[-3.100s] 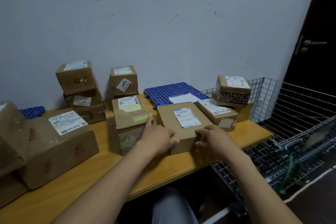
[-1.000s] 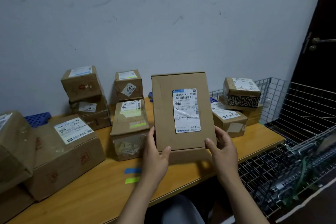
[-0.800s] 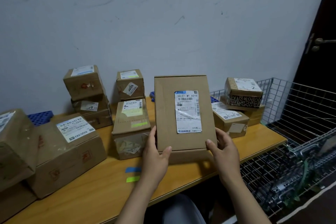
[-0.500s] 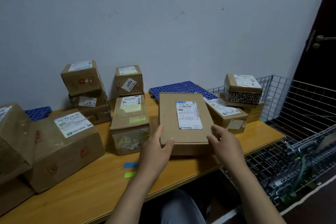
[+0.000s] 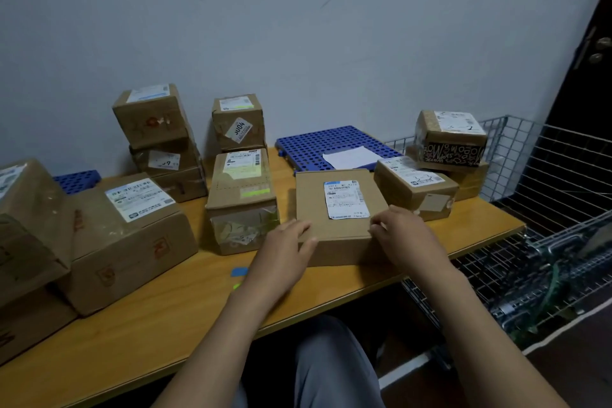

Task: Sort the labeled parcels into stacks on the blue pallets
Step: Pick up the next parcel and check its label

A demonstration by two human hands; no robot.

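A flat brown parcel (image 5: 337, 209) with a white label lies on the wooden table (image 5: 165, 315), just in front of a blue pallet (image 5: 318, 146). My left hand (image 5: 286, 250) grips its near left corner, thumb on the front face and fingers on top. The near right corner is held by my right hand (image 5: 402, 235), whose fingers curl over the top edge. A white sheet (image 5: 351, 157) lies on that pallet. A second blue pallet (image 5: 77, 180) shows at the back left behind boxes.
Labeled parcels surround the spot: a taped box (image 5: 241, 189) to the left, a large box (image 5: 132, 232), stacked boxes (image 5: 155, 129) at the back, and a small one (image 5: 238, 122). Right stand a low box (image 5: 414, 189) and a patterned box (image 5: 450, 139). A wire cage (image 5: 546, 195) adjoins the table.
The flat parcel was held upright with its label facing me; both hands have tipped it back and lowered it flat onto the table.
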